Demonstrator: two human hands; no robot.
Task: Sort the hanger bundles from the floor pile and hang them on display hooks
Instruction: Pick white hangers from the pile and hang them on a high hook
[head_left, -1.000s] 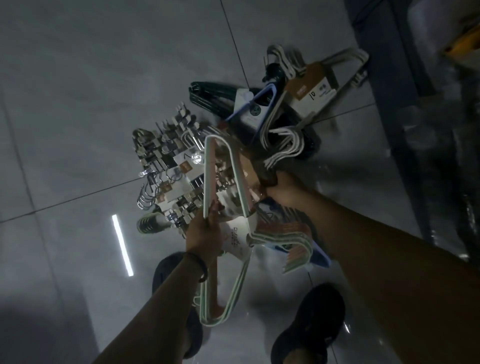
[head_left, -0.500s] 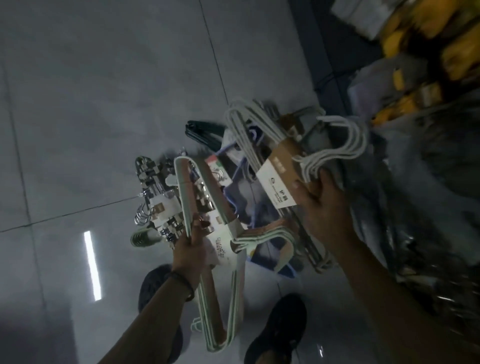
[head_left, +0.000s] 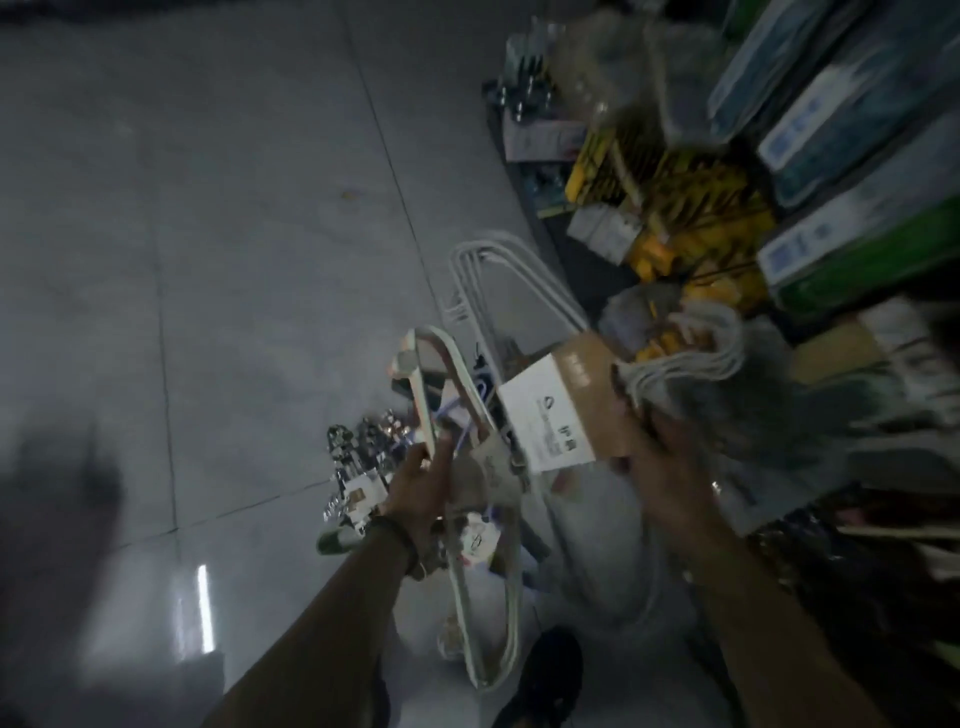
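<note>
The floor (head_left: 234, 260) was large grey glazed tile, smooth and shiny, crossed by thin dark grout lines, with 1 bright strip-light reflection (head_left: 205, 608) lying on it at lower left. The whole view was dim and motion-blurred. Along the right side ran crowded shop shelves (head_left: 810, 291), holding yellow packs (head_left: 675, 197) and flat blue-and-green boxes (head_left: 857, 130) with pale labels; their print was too smeared to read.

The left hand (head_left: 415, 483), with a dark wristband (head_left: 397, 535) on its wrist, had its fingers curled round a bar of the pastel hanger bundle (head_left: 431, 374). This bundle was made of thin, rounded, plastic-looking hangers in pale tones, and it hung down past the wrist towards a dark shoe (head_left: 550, 670).

The right hand (head_left: 660, 467) gripped the white hanger bundle (head_left: 519, 280) at its neck, the thumb and fingers closed on the cardboard sleeve (head_left: 561, 410). The sleeve was matte, brown on 1 side and white on the other, wrapped round the middle of the stack. The hangers themselves were slim white loops with rounded shoulders, their hooks (head_left: 701, 358) fanned out to the right, close to the shelf goods. Both bundles were held up off the ground, side by side.

Below and to the left of them, the floor pile (head_left: 358, 462) lay on the tile: a tangle of shiny metal clip hangers with small card tags.
</note>
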